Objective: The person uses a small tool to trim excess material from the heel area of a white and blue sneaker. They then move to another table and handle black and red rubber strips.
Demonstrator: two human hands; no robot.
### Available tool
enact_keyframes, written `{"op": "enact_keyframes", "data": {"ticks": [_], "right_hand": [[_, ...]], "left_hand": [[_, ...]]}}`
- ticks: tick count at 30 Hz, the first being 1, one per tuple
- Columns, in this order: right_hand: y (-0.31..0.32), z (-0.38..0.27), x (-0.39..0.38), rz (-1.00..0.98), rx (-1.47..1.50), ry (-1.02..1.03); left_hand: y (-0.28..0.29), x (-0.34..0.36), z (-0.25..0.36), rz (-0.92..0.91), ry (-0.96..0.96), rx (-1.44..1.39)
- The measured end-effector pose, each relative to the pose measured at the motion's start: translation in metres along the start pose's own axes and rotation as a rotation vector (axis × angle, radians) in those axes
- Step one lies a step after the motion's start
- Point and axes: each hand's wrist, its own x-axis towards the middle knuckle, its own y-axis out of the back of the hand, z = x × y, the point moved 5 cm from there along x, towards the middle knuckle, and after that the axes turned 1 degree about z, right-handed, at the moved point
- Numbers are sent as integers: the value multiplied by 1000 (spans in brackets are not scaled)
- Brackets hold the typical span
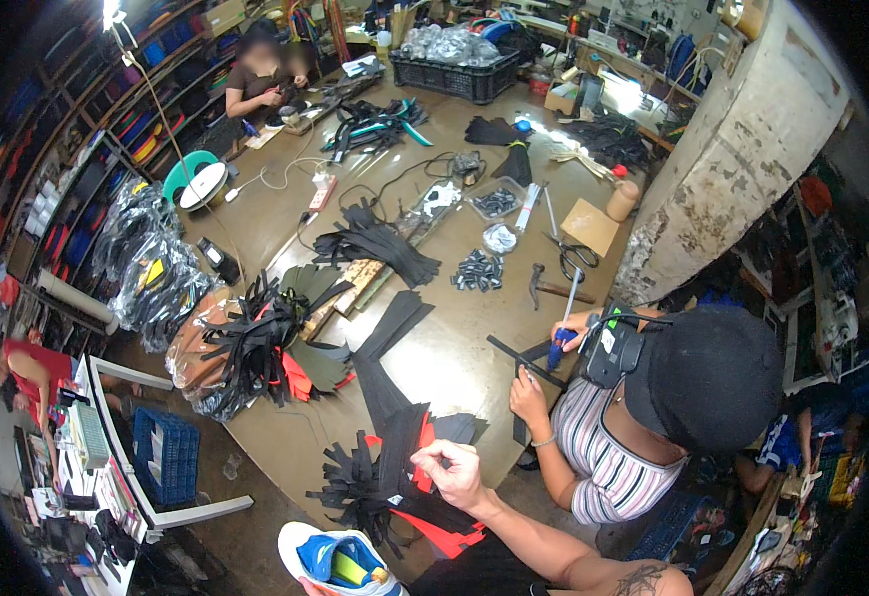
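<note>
My right hand (451, 474) reaches in from the lower right, its fingers curled together in a pinch; whatever they may hold is too small to make out. Just beneath it lies a pile of black fabric straps (395, 465) along the table's near edge, with red strips (438, 533) among them. A bundle of long black straps (385, 372) stretches from this pile toward the middle of the table. My left hand is out of sight.
A co-worker in a black cap (712, 372) sits close on the right, holding a blue-handled tool (560, 348) and a black strap. A hammer (553, 288), scissors (575, 256) and strap heaps (265, 328) lie on the table (434, 338). A white-and-blue shoe (340, 561) shows below.
</note>
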Motion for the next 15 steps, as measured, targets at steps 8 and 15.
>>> {"op": "enact_keyframes", "data": {"ticks": [8, 15], "right_hand": [[-12, -4, -11, -72, 45, 60], [-2, -42, -9, -41, -8, 163]], "left_hand": [[-4, 5, 4, -19, -10, 7], [-17, 18, 1, -50, 20, 18]]}}
